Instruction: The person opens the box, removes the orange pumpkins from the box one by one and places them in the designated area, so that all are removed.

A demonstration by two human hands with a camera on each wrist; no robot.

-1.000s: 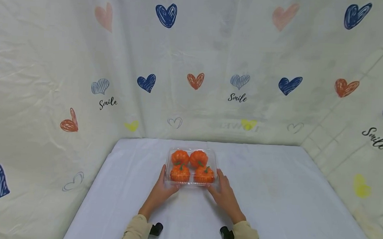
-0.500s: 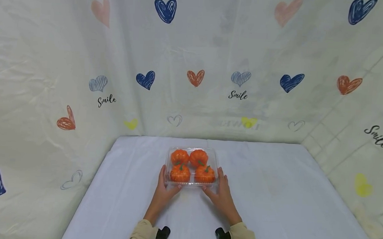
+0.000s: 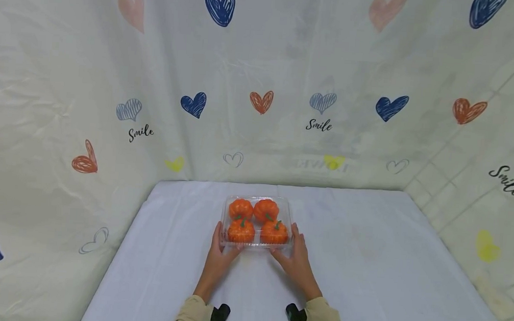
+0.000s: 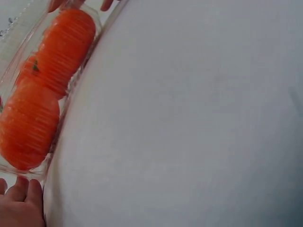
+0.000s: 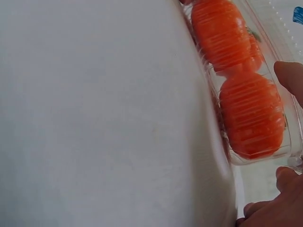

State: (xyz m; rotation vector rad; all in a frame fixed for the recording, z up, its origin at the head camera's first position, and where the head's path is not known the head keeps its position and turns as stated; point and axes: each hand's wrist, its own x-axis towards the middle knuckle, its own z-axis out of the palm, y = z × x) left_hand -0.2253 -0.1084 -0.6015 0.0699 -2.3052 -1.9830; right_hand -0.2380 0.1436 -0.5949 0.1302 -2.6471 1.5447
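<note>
A clear plastic clamshell box [image 3: 255, 245] sits on the white-covered table, holding several small orange pumpkins [image 3: 241, 231] with green stems. My left hand [image 3: 216, 263] grips the box's left front corner, fingers along the side and thumb at the front edge. On the opposite corner, my right hand [image 3: 298, 267] holds it the same way. Through the ribbed clear wall, pumpkins [image 4: 31, 127] show large in the left wrist view, with left-hand fingers [image 4: 21, 191] close to the box's end. In the right wrist view, a finger [image 5: 289, 78] overlaps the box beside a pumpkin [image 5: 251, 113].
A white cloth [image 3: 387, 266] covers the table. Behind and at both sides hangs a pale sheet [image 3: 264, 48] printed with hearts and the word Smile. Dark camera mounts [image 3: 296, 313] stick out inward from both wrists.
The head view has tilted slightly, so the sheet's hearts sit a little higher. Both wrists have drawn slightly closer together, while the hands stay at the box, which keeps its place.
</note>
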